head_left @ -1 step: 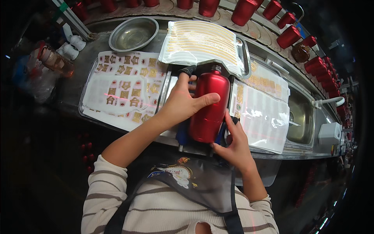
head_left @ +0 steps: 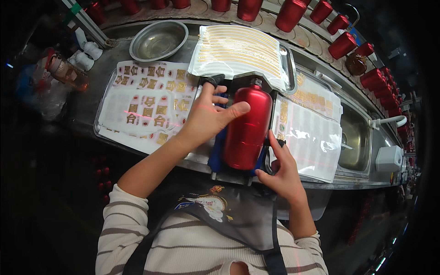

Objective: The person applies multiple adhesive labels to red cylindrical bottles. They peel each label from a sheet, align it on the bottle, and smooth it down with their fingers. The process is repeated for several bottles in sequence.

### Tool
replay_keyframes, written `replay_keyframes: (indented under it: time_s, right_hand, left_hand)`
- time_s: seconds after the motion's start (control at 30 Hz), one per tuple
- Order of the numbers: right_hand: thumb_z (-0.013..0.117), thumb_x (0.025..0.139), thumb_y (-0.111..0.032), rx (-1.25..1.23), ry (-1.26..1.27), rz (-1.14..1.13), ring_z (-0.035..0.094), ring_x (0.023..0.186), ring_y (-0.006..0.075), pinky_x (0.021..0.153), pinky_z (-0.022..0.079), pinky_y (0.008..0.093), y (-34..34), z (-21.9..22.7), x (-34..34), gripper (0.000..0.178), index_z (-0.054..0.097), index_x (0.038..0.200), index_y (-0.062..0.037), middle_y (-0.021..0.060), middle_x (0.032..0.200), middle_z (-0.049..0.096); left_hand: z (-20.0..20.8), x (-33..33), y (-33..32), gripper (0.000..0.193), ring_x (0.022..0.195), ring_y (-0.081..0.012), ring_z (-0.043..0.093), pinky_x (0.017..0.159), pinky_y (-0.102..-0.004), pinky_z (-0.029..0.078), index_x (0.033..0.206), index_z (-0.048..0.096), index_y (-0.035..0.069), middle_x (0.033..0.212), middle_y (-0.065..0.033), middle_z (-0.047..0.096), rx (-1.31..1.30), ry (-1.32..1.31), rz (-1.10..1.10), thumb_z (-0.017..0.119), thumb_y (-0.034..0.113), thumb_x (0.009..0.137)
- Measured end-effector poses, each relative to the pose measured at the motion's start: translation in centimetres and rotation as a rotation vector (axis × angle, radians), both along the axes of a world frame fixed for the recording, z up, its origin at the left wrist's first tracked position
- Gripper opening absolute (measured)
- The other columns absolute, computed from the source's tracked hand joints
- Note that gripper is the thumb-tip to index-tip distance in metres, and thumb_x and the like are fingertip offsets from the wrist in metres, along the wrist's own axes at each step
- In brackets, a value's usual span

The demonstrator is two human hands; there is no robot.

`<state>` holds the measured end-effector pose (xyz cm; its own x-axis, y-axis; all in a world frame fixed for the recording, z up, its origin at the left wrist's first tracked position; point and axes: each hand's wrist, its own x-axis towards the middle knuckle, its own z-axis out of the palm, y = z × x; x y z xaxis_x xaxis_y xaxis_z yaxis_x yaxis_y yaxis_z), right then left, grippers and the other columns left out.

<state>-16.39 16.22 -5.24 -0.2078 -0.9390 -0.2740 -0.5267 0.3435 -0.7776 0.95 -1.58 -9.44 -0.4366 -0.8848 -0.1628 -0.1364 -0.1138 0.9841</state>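
Fingers loose on the left hand (head_left: 204,118), thumb over the red bottle (head_left: 247,130), contact too close to call; right hand (head_left: 284,173) half-curled beside the bottle's lower right, clasping nothing visible. The bottle rests between blue supports (head_left: 215,159), neck away: placing looks done, its visible face unmarked. Gold-patterned sheets (head_left: 149,110) lie left of it, a gold-striped sheet (head_left: 238,48) beyond, glossy sheets (head_left: 311,142) to its right.
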Motion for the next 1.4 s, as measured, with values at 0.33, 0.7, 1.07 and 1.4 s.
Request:
replay_keyframes:
  time_s: [0.33,0.7,1.07,1.4]
  right_hand:
    - [0.064,0.081,0.004,-0.244,-0.127,-0.251,0.036,0.055,-0.0015,0.053,0.035,0.016,-4.0,-1.0,-4.9,0.059,0.058,0.14,-0.0043,0.0072,0.112,0.067]
    - [0.064,0.082,0.003,-0.274,-0.035,-0.218,0.037,0.056,-0.0005,0.055,0.036,0.0172,-7.1,-0.6,-6.9,0.056,0.06,0.137,-0.0049,0.0065,0.11,0.067]
    - [0.059,0.073,-0.013,-0.223,-0.242,0.33,0.051,0.064,0.0095,0.058,0.041,0.0263,-23.3,0.9,-6.1,0.044,0.067,0.115,-0.0028,0.0018,0.075,0.059]
    - [0.072,0.092,-0.023,-0.132,-0.321,-0.009,0.043,0.049,-0.0005,0.046,0.029,0.0159,-8.8,9.9,-8.9,0.022,0.067,0.09,-0.0014,-0.0009,0.068,0.062]
  left_hand:
    - [-5.3,1.3,-15.0,0.064,0.085,-0.0252,0.069,0.074,-0.0361,0.055,0.105,0.054,-0.009,0.097,-0.0196,0.068,-0.051,-0.427,0.278,0.089,0.031,0.069]
    - [-5.5,3.0,-16.1,0.038,0.072,-0.0245,0.07,0.069,-0.0369,0.055,0.084,0.055,-0.002,0.076,-0.0137,0.069,-0.191,-0.472,0.238,0.085,0.017,0.071]
    - [7.5,-4.4,-12.6,0.016,0.079,-0.0083,0.064,0.072,-0.0233,0.052,0.095,0.061,0.0,0.084,-0.0038,0.069,-0.649,-0.172,-0.339,0.075,0.003,0.087]
    - [10.8,-3.9,-3.1,0.032,0.088,-0.0105,0.065,0.079,-0.0236,0.051,0.124,0.056,-0.002,0.095,-0.0053,0.066,-0.017,0.422,-0.393,0.065,-0.003,0.093]
